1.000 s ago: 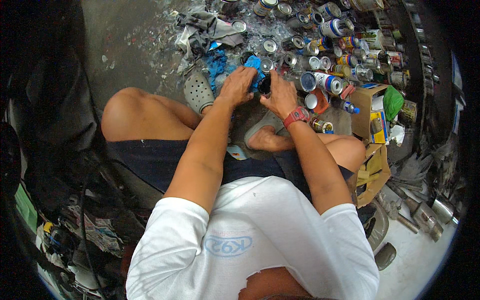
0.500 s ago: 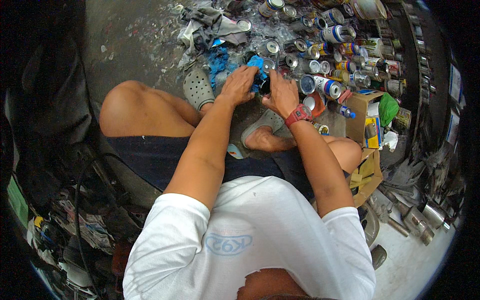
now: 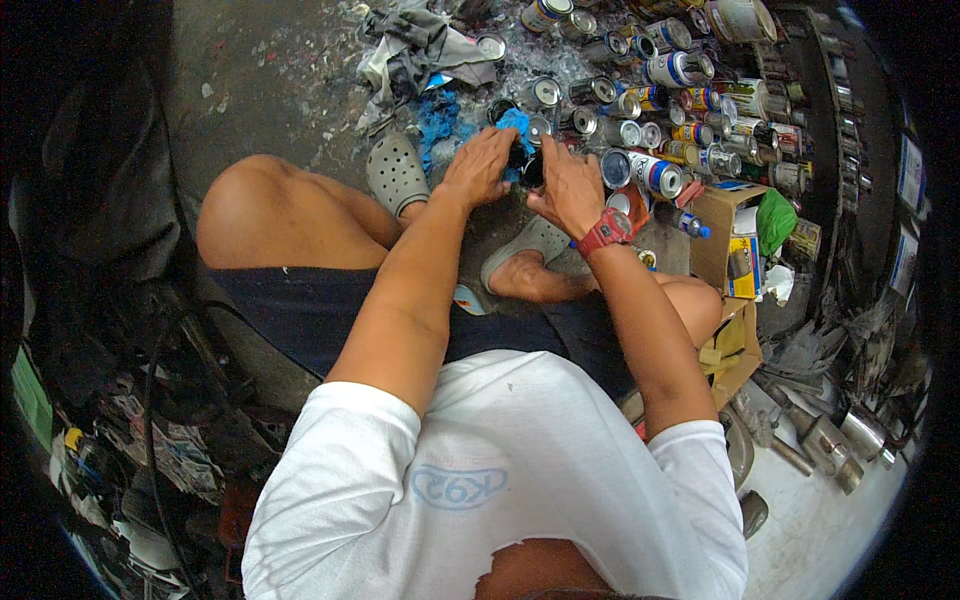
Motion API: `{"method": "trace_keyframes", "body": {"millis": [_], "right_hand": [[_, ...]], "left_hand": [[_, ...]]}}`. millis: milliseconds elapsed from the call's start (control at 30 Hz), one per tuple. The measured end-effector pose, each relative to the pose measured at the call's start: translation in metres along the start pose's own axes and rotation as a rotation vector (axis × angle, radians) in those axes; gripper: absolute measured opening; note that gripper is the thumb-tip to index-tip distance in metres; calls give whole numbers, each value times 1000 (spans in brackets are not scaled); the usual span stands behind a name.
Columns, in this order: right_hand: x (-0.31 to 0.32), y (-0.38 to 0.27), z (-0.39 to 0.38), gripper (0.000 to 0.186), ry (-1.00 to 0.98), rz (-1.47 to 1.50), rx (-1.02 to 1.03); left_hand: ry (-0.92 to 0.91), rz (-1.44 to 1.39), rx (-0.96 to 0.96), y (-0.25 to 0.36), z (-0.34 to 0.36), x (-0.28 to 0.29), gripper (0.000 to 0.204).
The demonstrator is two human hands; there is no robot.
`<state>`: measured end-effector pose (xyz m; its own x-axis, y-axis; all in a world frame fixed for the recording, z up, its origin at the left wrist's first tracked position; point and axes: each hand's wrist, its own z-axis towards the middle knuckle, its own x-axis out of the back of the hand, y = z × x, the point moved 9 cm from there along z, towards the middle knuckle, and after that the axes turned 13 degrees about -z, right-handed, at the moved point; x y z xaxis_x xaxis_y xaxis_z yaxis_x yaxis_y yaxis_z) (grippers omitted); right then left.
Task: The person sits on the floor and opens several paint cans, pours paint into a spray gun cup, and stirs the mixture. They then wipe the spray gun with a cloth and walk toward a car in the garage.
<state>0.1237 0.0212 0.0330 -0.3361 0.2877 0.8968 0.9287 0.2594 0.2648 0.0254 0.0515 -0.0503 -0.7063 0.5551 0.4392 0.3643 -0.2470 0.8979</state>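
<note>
My left hand (image 3: 482, 165) grips a crumpled blue rag (image 3: 513, 126), its fingers curled at the top of a dark, black-looking can (image 3: 532, 168). My right hand (image 3: 570, 190), with a red watch on its wrist, is closed around the right side of that can, thumb low and fingers over the top. The can's inside and the left fingertips are partly hidden. More blue crumpled material (image 3: 440, 120) lies just left of my hands.
Many paint cans (image 3: 680, 70) crowd the floor ahead and right. Grey rags (image 3: 420, 50) lie at the top. A bottle (image 3: 680, 218), cardboard boxes (image 3: 712, 230) and metal tools (image 3: 830, 450) are at my right. My grey clogs (image 3: 390, 165) are below the hands; dark clutter fills the left.
The hands stay together at the can; the left fingers have moved slightly up over the rag and the right hand has shifted a little rightward. The view has shifted slightly.
</note>
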Motion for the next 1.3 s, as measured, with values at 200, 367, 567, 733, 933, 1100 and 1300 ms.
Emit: {"method": "trace_keyframes", "body": {"millis": [200, 367, 567, 733, 933, 1100, 1300], "right_hand": [[12, -3, -4, 99, 15, 7, 24], [18, -5, -5, 100, -19, -9, 41], [19, -6, -6, 100, -16, -8, 66], [21, -8, -5, 97, -47, -18, 80], [22, -9, -5, 96, -39, -24, 93], [26, -10, -2, 96, -33, -64, 96], [31, -9, 0, 96, 19, -86, 106]], "left_hand": [[-4, -27, 19, 2, -2, 6, 80], [-24, -26, 52, -2, -1, 5, 82], [-32, -20, 36, -2, 0, 4, 84], [29, -9, -22, -1, -1, 5, 82], [-13, -8, -5, -3, 0, 2, 84], [-29, -5, 17, -6, 0, 0, 86], [-39, -8, 24, -5, 0, 1, 86]]}}
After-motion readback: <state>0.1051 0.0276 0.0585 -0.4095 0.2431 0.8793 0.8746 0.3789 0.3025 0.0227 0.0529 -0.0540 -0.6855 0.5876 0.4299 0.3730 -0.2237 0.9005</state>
